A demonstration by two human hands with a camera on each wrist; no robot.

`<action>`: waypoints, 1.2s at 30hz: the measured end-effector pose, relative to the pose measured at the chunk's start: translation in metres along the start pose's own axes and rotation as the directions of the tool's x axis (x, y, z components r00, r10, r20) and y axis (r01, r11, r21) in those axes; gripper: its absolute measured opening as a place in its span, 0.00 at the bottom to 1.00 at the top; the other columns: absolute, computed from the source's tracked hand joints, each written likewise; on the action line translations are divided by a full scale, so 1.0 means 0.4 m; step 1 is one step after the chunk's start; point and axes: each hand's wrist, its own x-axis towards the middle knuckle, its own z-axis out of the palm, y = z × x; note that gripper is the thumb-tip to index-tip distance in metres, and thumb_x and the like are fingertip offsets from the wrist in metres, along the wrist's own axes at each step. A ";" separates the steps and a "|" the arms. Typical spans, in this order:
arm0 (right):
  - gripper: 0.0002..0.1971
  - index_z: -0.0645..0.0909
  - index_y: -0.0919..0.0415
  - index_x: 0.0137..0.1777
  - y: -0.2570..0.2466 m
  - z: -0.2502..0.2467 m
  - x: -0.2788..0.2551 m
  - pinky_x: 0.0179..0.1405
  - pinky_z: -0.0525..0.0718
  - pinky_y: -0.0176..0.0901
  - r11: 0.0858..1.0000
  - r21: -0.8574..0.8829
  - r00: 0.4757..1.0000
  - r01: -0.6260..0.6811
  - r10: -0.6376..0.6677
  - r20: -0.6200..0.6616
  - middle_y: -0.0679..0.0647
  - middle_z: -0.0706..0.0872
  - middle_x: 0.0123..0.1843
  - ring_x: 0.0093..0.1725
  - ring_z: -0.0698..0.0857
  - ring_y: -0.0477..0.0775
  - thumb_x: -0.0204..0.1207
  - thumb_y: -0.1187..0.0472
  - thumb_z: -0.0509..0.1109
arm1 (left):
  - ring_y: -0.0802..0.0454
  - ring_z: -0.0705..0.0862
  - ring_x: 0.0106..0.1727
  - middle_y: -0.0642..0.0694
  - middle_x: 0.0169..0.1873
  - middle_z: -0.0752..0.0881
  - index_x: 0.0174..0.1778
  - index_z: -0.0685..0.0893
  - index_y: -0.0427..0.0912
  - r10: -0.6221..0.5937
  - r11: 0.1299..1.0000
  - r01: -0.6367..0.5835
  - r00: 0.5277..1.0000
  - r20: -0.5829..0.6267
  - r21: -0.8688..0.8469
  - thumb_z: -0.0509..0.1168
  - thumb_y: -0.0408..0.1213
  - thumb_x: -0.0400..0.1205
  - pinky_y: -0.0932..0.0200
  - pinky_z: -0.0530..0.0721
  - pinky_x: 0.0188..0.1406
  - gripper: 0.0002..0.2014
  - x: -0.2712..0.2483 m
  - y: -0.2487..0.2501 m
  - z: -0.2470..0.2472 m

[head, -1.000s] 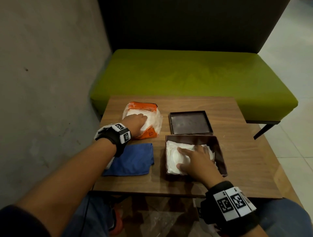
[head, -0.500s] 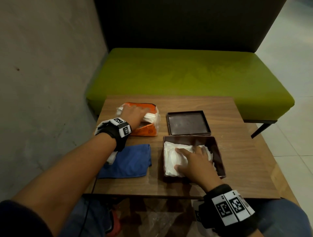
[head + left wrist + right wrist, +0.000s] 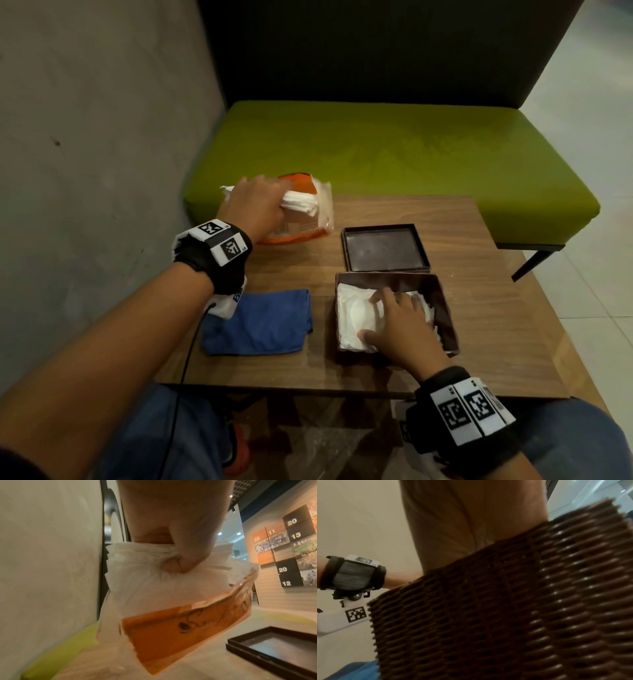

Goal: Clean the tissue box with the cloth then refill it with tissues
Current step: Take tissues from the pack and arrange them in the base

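Note:
A brown woven tissue box (image 3: pixel 448 318) stands open on the wooden table, with white tissues (image 3: pixel 352 318) inside. My right hand (image 3: pixel 394 322) lies flat on those tissues with its fingers spread; the right wrist view shows only the box wall (image 3: pixel 505 615) and my palm. At the table's far left my left hand (image 3: pixel 260 202) grips a stack of white tissues (image 3: pixel 301 204) and lifts it out of the orange plastic pack (image 3: pixel 301 229). The left wrist view shows my thumb and fingers pinching the stack (image 3: pixel 154 574) above the orange pack (image 3: pixel 180 631). A blue cloth (image 3: pixel 260 322) lies flat near the front left.
The box's dark lid (image 3: pixel 385 248) lies upturned behind the box. A green bench (image 3: pixel 394 154) stands beyond the table and a grey wall (image 3: pixel 85 154) runs along the left. The table's front edge (image 3: pixel 342 389) is just before my knees.
My left hand has closed on a stack of tissues and raised it out of the orange pack, tilting the pack up. My right hand stays on the tissues in the box.

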 end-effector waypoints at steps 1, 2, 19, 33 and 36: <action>0.27 0.64 0.45 0.70 0.000 -0.001 -0.001 0.75 0.67 0.67 1.000 0.005 1.000 0.000 0.000 0.001 0.57 0.66 0.78 0.82 0.55 0.66 0.73 0.48 0.72 | 0.38 0.83 0.50 0.39 0.46 0.87 0.55 0.82 0.44 -0.003 1.000 0.003 1.000 0.004 -0.003 0.63 0.30 0.75 0.48 0.75 0.47 0.14 -0.003 -0.004 -0.006; 0.27 0.65 0.45 0.69 0.000 -0.001 -0.001 0.75 0.66 0.68 1.000 0.004 1.000 0.001 -0.001 0.006 0.57 0.66 0.78 0.82 0.54 0.66 0.74 0.48 0.72 | 0.38 0.83 0.49 0.39 0.46 0.87 0.54 0.82 0.45 0.010 1.000 -0.010 0.999 0.031 -0.006 0.64 0.31 0.75 0.49 0.75 0.45 0.13 -0.006 -0.005 -0.011; 0.25 0.66 0.43 0.70 0.004 0.005 0.000 0.76 0.63 0.71 1.000 0.004 1.000 0.016 -0.016 0.008 0.57 0.65 0.79 0.83 0.52 0.66 0.75 0.49 0.70 | 0.46 0.81 0.57 0.45 0.59 0.78 0.65 0.69 0.43 0.231 0.954 -0.263 0.950 0.210 0.140 0.60 0.21 0.74 0.51 0.62 0.48 0.24 0.002 0.024 0.018; 0.19 0.72 0.48 0.64 -0.007 -0.019 -0.032 0.72 0.71 0.64 0.999 0.016 0.996 0.044 -0.042 -0.081 0.56 0.69 0.71 0.76 0.65 0.61 0.76 0.47 0.70 | 0.40 0.83 0.51 0.41 0.42 0.87 0.50 0.81 0.41 -0.266 -0.301 0.499 0.775 0.574 -0.813 0.63 0.40 0.71 0.51 0.83 0.47 0.13 -0.159 0.038 -0.066; 0.15 0.80 0.49 0.60 -0.006 -0.033 -0.044 0.67 0.75 0.54 0.993 0.036 0.979 0.108 -0.100 -0.176 0.55 0.77 0.66 0.69 0.74 0.58 0.79 0.44 0.66 | 0.41 0.84 0.61 0.38 0.60 0.86 0.68 0.78 0.39 -0.126 -0.526 0.427 0.816 0.564 -0.736 0.66 0.40 0.78 0.46 0.87 0.55 0.22 -0.238 0.103 -0.049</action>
